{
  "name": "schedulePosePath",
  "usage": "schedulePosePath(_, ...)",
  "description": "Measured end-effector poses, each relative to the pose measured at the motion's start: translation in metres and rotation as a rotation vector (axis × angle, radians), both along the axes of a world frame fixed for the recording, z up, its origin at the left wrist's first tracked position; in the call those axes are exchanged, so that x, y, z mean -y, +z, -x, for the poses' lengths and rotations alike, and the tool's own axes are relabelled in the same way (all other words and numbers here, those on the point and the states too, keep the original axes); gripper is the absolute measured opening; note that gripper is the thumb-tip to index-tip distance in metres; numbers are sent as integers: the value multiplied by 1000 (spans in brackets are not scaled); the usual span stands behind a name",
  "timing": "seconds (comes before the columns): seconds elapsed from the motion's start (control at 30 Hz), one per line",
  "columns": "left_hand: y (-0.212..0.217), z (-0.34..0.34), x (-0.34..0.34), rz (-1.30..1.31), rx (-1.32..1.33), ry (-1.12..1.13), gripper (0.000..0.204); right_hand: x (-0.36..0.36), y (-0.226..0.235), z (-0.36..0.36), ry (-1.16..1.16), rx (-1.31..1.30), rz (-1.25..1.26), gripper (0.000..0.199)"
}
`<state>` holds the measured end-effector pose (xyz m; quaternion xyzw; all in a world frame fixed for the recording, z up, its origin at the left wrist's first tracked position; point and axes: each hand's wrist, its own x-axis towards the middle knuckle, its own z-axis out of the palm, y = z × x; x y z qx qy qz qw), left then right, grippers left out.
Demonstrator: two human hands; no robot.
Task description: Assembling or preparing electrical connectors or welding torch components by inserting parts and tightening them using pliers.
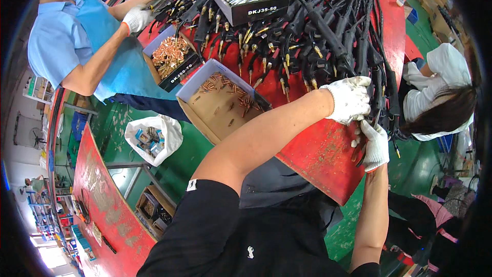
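Working hands: two, both gloved in white; the left hand reaches across from the left and the right hand stands nearer the person, just beside it.
Black bundle's direction: the black bundle of cables and handles has its long axis leading away from the person, near ends pointing back toward them.
Black bundle's place: along the right side of the red bench, right of the left grip and just beyond the right.
Left grip: fingers curled in beside the bundle; I cannot tell whether they enclose a strand.
Right grip: thumb and fingers bent toward each other; what they pinch, if anything, I cannot make out.
Boxes: three, namely one box of silvery tubes, one heaped with copper pieces, one open box sparsely filled.
Sack: one white sack.
Strands: too overlapped to count.
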<state>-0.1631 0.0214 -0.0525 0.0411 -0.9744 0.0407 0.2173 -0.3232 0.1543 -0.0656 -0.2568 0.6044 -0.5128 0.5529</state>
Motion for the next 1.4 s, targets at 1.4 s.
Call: schedulePosePath(1.4,29,-77,-113,-202,-147,385,30,-28,-13,-24,-121,-188,154,7)
